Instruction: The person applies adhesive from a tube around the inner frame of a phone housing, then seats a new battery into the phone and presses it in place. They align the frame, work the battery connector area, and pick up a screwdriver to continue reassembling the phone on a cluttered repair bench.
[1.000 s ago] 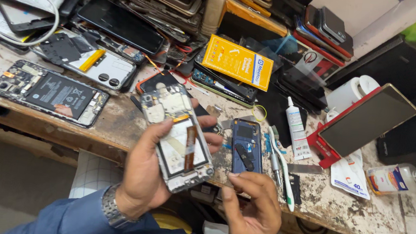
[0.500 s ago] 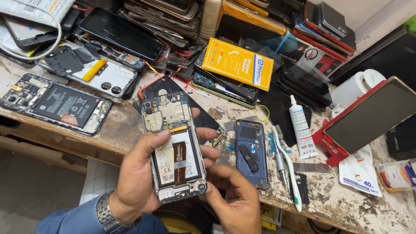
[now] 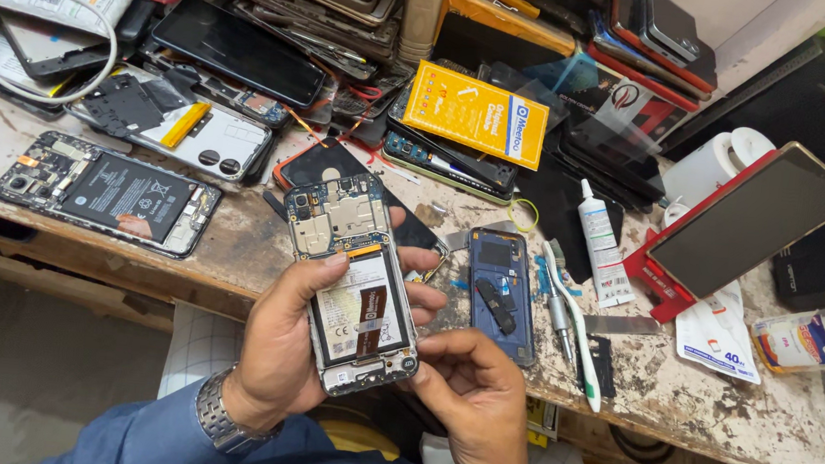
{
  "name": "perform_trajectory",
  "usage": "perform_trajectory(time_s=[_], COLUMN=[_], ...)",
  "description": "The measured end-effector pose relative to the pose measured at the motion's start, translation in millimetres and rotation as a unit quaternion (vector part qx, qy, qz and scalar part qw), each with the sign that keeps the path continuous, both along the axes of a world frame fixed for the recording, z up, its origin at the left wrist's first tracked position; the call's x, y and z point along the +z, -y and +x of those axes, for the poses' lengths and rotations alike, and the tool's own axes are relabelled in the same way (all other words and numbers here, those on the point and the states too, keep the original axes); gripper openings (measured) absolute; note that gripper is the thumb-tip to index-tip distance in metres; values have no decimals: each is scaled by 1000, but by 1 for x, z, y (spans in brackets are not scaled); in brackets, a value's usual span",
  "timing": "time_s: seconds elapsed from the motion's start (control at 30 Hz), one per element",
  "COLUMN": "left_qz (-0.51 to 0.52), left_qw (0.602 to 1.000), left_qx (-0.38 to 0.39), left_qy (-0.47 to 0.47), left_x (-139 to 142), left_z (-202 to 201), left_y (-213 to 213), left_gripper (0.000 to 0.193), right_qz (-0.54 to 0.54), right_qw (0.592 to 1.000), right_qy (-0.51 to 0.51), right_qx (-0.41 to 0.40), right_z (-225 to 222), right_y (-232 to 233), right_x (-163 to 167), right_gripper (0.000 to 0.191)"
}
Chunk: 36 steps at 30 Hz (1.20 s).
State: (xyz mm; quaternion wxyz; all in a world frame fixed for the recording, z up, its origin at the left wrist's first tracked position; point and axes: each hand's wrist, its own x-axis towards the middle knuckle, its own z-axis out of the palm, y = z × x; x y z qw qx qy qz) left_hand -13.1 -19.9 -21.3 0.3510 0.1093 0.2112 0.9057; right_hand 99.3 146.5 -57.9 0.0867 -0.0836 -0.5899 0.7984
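So the left hand [image 3: 288, 350] has its fingers wrapped around an opened phone [image 3: 353, 282], back cover off, battery and boards showing, held just above the counter [image 3: 715, 408] edge. The right hand [image 3: 477, 407] is curled loosely, thumb pressed against the phone's bottom right corner, not really gripping anything. Just beside it on the counter lies a blue phone frame [image 3: 503, 295], with a white toothbrush [image 3: 573, 326] next to that. Another gutted phone [image 3: 108, 192] sits off to the left.
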Motion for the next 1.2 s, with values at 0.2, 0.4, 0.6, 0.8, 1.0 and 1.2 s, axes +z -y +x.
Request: perform_trajectory(time_s=[0.2, 0.4, 0.6, 0.8, 1.0, 1.2], left_qz=[4, 26, 4, -19, -4, -10], left_qw=[999, 999, 996, 994, 994, 990], left_qx=[-30, -35, 62, 80, 99, 134], left_qy=[-12, -14, -61, -77, -53, -41], left_x=[-2, -1, 6, 9, 9, 8], left_z=[-1, -1, 3, 9, 15, 21], left_y=[5, 7, 2, 0, -9, -17], left_gripper=[69, 69, 62, 62, 62, 62], right_qz=[26, 72, 69, -12, 51, 242], right_qw=[999, 994, 991, 997, 994, 953], right_qy=[4, -12, -43, -9, 13, -67], right_qx=[-19, -79, -102, -70, -97, -168], right_z=[-4, 2, 11, 13, 18, 19], right_y=[5, 3, -5, -15, -1, 21], right_x=[2, 3, 3, 4, 8, 19], right_gripper=[15, 14, 16, 14, 16, 16])
